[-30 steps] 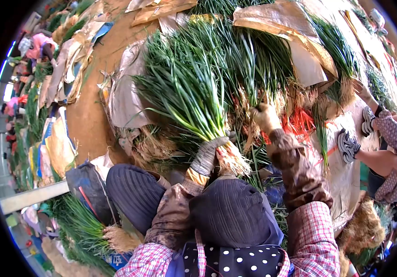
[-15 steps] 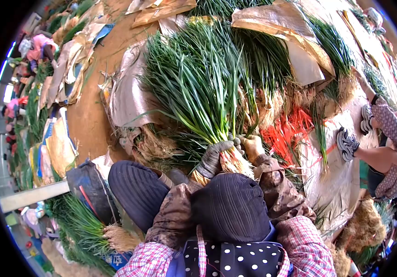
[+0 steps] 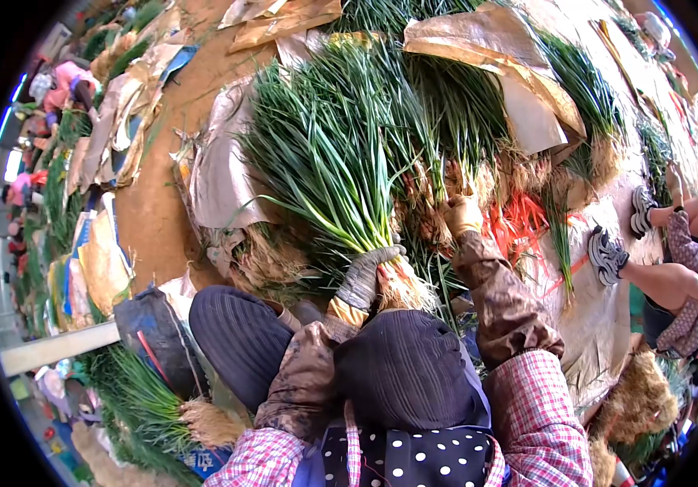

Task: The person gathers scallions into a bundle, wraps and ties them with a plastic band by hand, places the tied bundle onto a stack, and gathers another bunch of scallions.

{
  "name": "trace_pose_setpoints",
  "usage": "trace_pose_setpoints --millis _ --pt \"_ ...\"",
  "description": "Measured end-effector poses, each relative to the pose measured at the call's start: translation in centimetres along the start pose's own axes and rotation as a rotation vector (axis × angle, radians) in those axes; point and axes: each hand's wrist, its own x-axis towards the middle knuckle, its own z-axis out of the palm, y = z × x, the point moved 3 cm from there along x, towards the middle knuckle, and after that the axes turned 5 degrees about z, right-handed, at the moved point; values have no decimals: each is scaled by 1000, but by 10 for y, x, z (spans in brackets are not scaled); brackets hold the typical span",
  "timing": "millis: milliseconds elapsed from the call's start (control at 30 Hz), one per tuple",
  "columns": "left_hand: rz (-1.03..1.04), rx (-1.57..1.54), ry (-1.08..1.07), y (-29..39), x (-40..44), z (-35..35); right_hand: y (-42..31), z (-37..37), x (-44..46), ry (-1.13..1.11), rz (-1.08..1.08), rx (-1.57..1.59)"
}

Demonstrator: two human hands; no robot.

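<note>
A thick bunch of scallions (image 3: 362, 199) stands upright in front of me, its long green leaves fanning away and its pale roots toward my knee. My left hand (image 3: 362, 274), in a grey glove, is wrapped round the lower stems just above the roots. To the right, my right hand (image 3: 462, 214), in a tan glove, is at the root ends of the piled scallions (image 3: 464, 105). Its fingers curl in among the stems, and their tips are partly hidden there.
Brown paper sacking (image 3: 487, 40) covers part of the pile. Red plastic ties (image 3: 519, 223) lie right of my right hand. Another person's shoe (image 3: 607, 256) is on the sheet at right. More scallions (image 3: 142, 398) lie at lower left, beside a dark bucket-like container (image 3: 158, 341).
My right hand has left the held bunch and moved up and right to the piled scallions. My left hand keeps its hold on the bunch, which has shifted slightly left.
</note>
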Motion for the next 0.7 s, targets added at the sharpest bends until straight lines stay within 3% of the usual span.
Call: trace_pose_setpoints --millis 100,200,233,267,333,400,467,500,533,633,667,700 --pt "-5 -36 -29 -6 2 1 -36 -42 -63 121 -77 11" --pt "1 29 -53 -15 7 -2 -52 -64 -141 208 -474 129" --pt "-160 68 -205 -8 3 0 -55 -64 -158 38 -564 85" --pt "-55 -11 -66 -14 3 7 -58 -63 -173 -152 -527 -53" --pt "-21 -74 -27 -15 0 9 -50 -59 -182 -258 -507 331" --pt "8 -79 -47 -18 6 -1 -28 -24 -163 -546 -218 826" --pt "-71 -52 -82 -16 4 -1 -70 -68 -157 -869 346 1309" --pt "-36 -30 -35 -20 6 -7 -65 -56 -144 -832 412 1248" --pt "0 -10 12 -27 10 -19 -70 -34 -134 -551 294 1425" --pt "79 67 19 -14 0 -1 -86 -29 -127 -645 493 1388" --pt "100 95 -2 -7 -3 8 -73 -1 -116 -822 405 1630" --pt "102 73 -58 -5 -2 10 -75 -2 -116 -747 494 1656"
